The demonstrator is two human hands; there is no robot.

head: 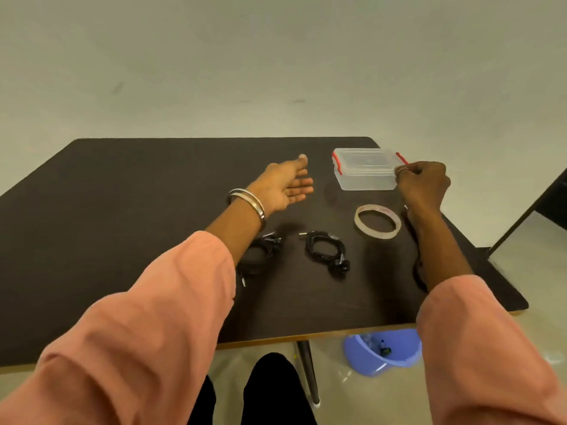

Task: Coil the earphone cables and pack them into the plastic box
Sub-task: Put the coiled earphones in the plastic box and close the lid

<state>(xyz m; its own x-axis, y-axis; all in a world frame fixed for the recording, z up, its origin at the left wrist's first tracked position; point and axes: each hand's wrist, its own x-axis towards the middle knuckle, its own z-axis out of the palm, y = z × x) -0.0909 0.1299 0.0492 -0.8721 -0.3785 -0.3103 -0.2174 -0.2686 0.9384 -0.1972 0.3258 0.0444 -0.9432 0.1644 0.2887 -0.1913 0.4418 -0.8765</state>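
A clear plastic box [363, 170] with red clips stands closed on the far right of the dark table [122, 210]. My right hand [422, 184] grips its right end at the clip. My left hand [283, 185] hovers open, palm up, to the left of the box, holding nothing. Two black earphone cables lie loosely coiled near the front: one [326, 251] in the middle, the other [260, 256] partly hidden under my left forearm. A third black cable [417, 271] runs along under my right forearm.
A roll of clear tape [378, 221] lies flat between the box and the middle cable. Below the table's front edge a blue bin [383, 352] stands on the floor beside a table leg [308, 372]. A dark piece of furniture [546, 204] stands at the right.
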